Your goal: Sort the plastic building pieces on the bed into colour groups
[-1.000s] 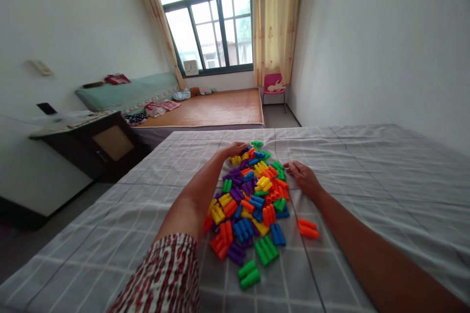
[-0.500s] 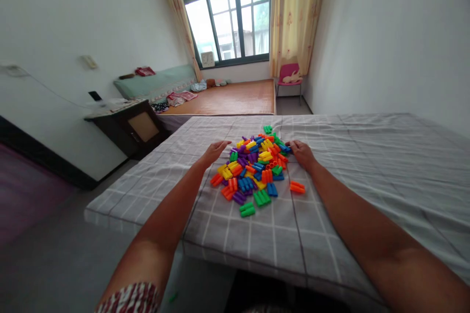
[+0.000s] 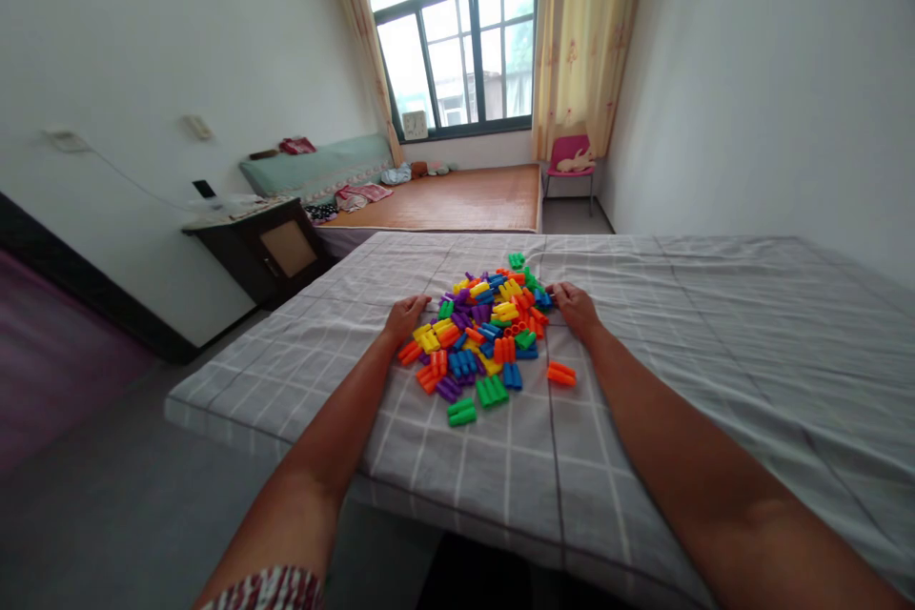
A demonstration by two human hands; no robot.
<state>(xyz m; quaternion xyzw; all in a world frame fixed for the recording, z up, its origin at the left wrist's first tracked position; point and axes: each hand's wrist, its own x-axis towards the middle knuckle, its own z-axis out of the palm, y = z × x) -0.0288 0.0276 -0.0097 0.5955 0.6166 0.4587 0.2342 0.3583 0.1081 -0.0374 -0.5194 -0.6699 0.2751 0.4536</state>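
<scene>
A heap of plastic building blocks, short joined tubes in orange, yellow, green, blue and purple, lies on the grey checked cloth. My left hand rests at the heap's left side, fingers stretched towards the purple and green blocks, with nothing visible in it. On the opposite side, my right hand has its fingertips against the blue blocks at the heap's right edge. It appears to hold none of them. An orange block lies apart at the right front, and a green block at the near edge of the heap.
The cloth-covered surface stretches far to the right; its front edge is close to me. One green block sits behind the heap. Beyond are a bed, a dark cabinet on the left and a pink chair.
The view has shifted slightly, so heap and hands appear a little lower and further left. My left hand's fingers look less extended. Both hands stay beside the heap.
</scene>
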